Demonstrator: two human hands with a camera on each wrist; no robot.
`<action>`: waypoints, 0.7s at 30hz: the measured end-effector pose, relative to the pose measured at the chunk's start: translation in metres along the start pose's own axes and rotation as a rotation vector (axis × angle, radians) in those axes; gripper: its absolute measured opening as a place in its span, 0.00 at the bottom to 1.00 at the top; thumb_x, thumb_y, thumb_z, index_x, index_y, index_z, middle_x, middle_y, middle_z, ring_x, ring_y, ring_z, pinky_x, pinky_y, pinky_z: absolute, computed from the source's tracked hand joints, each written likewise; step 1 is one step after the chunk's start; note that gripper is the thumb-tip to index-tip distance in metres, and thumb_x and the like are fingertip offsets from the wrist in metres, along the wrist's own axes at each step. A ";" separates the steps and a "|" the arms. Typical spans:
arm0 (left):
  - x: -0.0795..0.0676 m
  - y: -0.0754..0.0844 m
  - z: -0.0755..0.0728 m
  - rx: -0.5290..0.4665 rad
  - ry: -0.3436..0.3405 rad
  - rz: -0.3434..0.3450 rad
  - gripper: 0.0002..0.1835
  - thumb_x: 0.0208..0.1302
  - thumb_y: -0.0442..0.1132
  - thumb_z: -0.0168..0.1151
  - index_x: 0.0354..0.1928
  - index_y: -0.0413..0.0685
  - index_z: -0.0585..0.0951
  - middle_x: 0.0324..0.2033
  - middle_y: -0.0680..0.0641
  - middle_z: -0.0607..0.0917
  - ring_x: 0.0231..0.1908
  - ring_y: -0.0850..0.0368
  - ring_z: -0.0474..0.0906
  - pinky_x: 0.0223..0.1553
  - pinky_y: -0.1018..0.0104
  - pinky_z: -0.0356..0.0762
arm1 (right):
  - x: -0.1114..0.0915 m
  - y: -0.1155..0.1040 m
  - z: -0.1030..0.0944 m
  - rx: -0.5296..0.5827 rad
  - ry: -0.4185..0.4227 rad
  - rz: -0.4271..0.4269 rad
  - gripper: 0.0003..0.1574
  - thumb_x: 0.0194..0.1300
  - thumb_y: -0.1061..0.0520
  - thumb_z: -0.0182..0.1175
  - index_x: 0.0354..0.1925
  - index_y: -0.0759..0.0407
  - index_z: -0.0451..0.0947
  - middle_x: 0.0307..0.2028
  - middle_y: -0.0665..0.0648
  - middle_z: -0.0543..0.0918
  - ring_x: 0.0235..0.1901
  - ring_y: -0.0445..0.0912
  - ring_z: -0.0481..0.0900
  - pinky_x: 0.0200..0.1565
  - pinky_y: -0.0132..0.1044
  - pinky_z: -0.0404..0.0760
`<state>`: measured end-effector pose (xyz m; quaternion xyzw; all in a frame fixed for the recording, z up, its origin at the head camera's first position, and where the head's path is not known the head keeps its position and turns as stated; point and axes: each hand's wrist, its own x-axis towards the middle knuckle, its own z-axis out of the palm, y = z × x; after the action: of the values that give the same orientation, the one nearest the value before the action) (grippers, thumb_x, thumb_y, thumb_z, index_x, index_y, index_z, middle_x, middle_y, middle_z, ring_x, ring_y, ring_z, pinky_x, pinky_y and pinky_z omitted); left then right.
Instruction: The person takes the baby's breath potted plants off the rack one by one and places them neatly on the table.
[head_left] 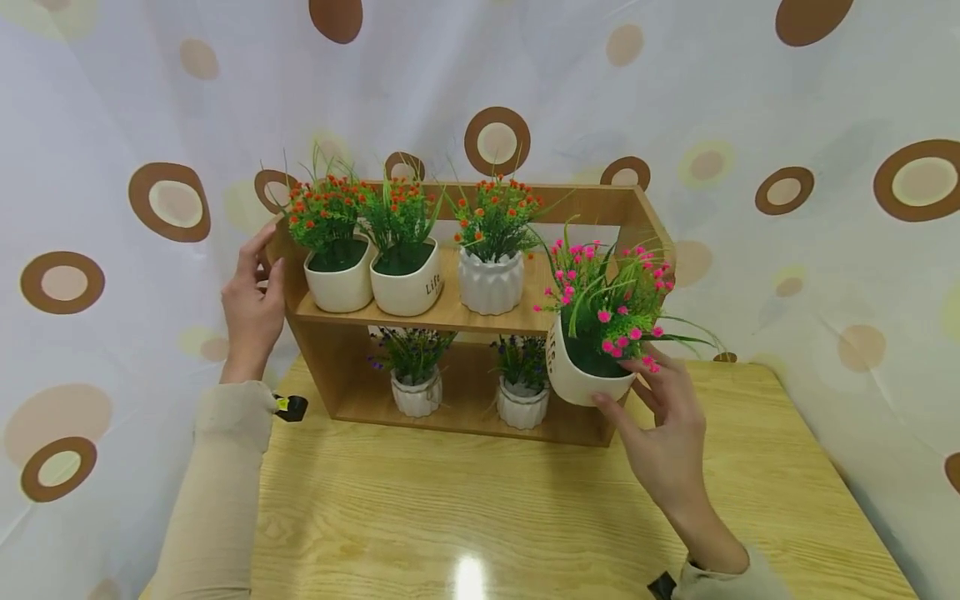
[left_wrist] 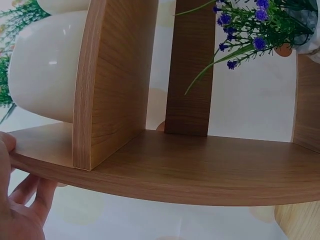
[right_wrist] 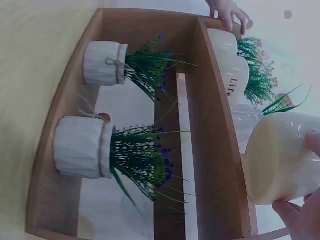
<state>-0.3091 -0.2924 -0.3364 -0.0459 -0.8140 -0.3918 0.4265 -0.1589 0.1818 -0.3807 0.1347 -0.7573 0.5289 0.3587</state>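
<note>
My right hand (head_left: 666,433) pinches a white "Life" pot of pink flowers (head_left: 592,383) between thumb and fingers. That pot is tilted, in front of the right end of a two-tier wooden shelf (head_left: 330,367); in the right wrist view the white pot (right_wrist: 285,155) shows its base and side. At the shelf's left end, my left hand (head_left: 255,304) grips the upper side panel, as the left wrist view also shows, thumb on one face and fingers (left_wrist: 44,197) on the other. Two white pots of orange flowers (head_left: 339,283) and a fluted white pot (head_left: 491,283) stand on the upper tier.
On the lower tier stand two small white pots with purple flowers (head_left: 417,393) (head_left: 522,406), twine round them. The shelf sits on a light wood table (head_left: 420,508). Behind it hangs a white curtain with brown circles (head_left: 420,83).
</note>
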 end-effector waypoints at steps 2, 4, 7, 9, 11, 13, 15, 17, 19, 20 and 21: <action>0.000 0.000 0.000 0.003 0.002 -0.004 0.25 0.80 0.42 0.53 0.73 0.75 0.71 0.36 0.49 0.72 0.41 0.45 0.82 0.38 0.83 0.70 | -0.007 0.002 -0.002 0.009 -0.003 -0.011 0.31 0.49 0.79 0.74 0.54 0.72 0.79 0.58 0.42 0.74 0.63 0.34 0.76 0.59 0.24 0.75; 0.001 -0.001 0.000 0.006 0.000 -0.008 0.25 0.80 0.42 0.53 0.73 0.76 0.71 0.36 0.49 0.72 0.42 0.44 0.83 0.37 0.83 0.69 | -0.014 0.003 -0.005 0.010 -0.007 -0.014 0.33 0.48 0.80 0.74 0.53 0.73 0.79 0.59 0.43 0.74 0.63 0.34 0.76 0.59 0.23 0.75; 0.001 -0.001 0.000 0.003 -0.004 -0.008 0.25 0.80 0.42 0.53 0.73 0.76 0.71 0.36 0.49 0.72 0.42 0.43 0.83 0.38 0.83 0.69 | -0.027 0.007 -0.009 -0.004 -0.023 -0.011 0.33 0.46 0.82 0.73 0.53 0.74 0.79 0.62 0.46 0.74 0.63 0.34 0.76 0.58 0.22 0.75; 0.001 -0.002 0.001 0.003 -0.002 -0.005 0.25 0.80 0.42 0.53 0.73 0.75 0.71 0.36 0.49 0.72 0.42 0.42 0.84 0.38 0.84 0.69 | -0.036 0.009 -0.012 -0.018 -0.037 0.016 0.33 0.46 0.82 0.74 0.52 0.72 0.79 0.64 0.48 0.73 0.64 0.33 0.74 0.58 0.21 0.75; 0.001 -0.002 0.000 0.005 0.001 0.001 0.25 0.80 0.42 0.53 0.73 0.75 0.71 0.36 0.50 0.72 0.42 0.43 0.84 0.37 0.84 0.69 | -0.045 0.011 -0.012 -0.032 -0.051 0.047 0.33 0.46 0.81 0.74 0.53 0.71 0.79 0.65 0.50 0.74 0.64 0.33 0.73 0.58 0.21 0.75; 0.002 -0.002 -0.001 0.009 0.000 0.007 0.25 0.79 0.42 0.54 0.73 0.75 0.72 0.36 0.50 0.71 0.42 0.43 0.84 0.37 0.84 0.69 | -0.054 0.013 -0.011 -0.039 -0.061 0.076 0.35 0.46 0.80 0.75 0.54 0.71 0.79 0.65 0.51 0.73 0.65 0.32 0.72 0.58 0.21 0.74; 0.002 -0.001 -0.002 0.012 -0.007 0.015 0.25 0.79 0.42 0.54 0.73 0.74 0.72 0.37 0.49 0.71 0.43 0.42 0.84 0.37 0.83 0.68 | -0.062 0.016 -0.010 -0.043 -0.071 0.085 0.36 0.46 0.80 0.75 0.55 0.71 0.79 0.65 0.49 0.73 0.66 0.32 0.70 0.58 0.21 0.74; 0.002 -0.001 -0.003 0.017 -0.017 0.015 0.25 0.80 0.42 0.54 0.73 0.74 0.71 0.37 0.49 0.71 0.44 0.40 0.85 0.37 0.83 0.68 | -0.069 0.019 -0.010 -0.050 -0.078 0.090 0.34 0.46 0.79 0.75 0.53 0.71 0.79 0.65 0.46 0.73 0.66 0.31 0.69 0.58 0.20 0.74; 0.001 0.000 -0.003 0.019 -0.028 0.013 0.25 0.80 0.42 0.53 0.74 0.74 0.70 0.37 0.48 0.71 0.45 0.38 0.85 0.37 0.83 0.67 | -0.074 0.021 -0.010 -0.061 -0.085 0.097 0.32 0.46 0.79 0.75 0.52 0.71 0.79 0.64 0.41 0.71 0.66 0.30 0.69 0.58 0.20 0.74; 0.001 0.000 -0.003 0.019 -0.032 0.012 0.26 0.80 0.43 0.53 0.74 0.75 0.70 0.37 0.48 0.71 0.46 0.38 0.85 0.37 0.83 0.67 | -0.076 0.022 -0.011 -0.065 -0.085 0.103 0.31 0.46 0.79 0.76 0.50 0.71 0.79 0.64 0.41 0.71 0.65 0.29 0.70 0.57 0.19 0.74; 0.001 0.000 -0.003 0.018 -0.035 0.010 0.26 0.80 0.43 0.53 0.74 0.75 0.70 0.37 0.48 0.71 0.46 0.37 0.85 0.37 0.83 0.67 | -0.078 0.023 -0.012 -0.077 -0.085 0.116 0.29 0.46 0.78 0.76 0.48 0.70 0.79 0.64 0.40 0.71 0.64 0.28 0.70 0.57 0.19 0.74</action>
<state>-0.3074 -0.2947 -0.3346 -0.0529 -0.8246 -0.3813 0.4145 -0.1128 0.1879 -0.4487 0.0992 -0.7980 0.5131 0.3001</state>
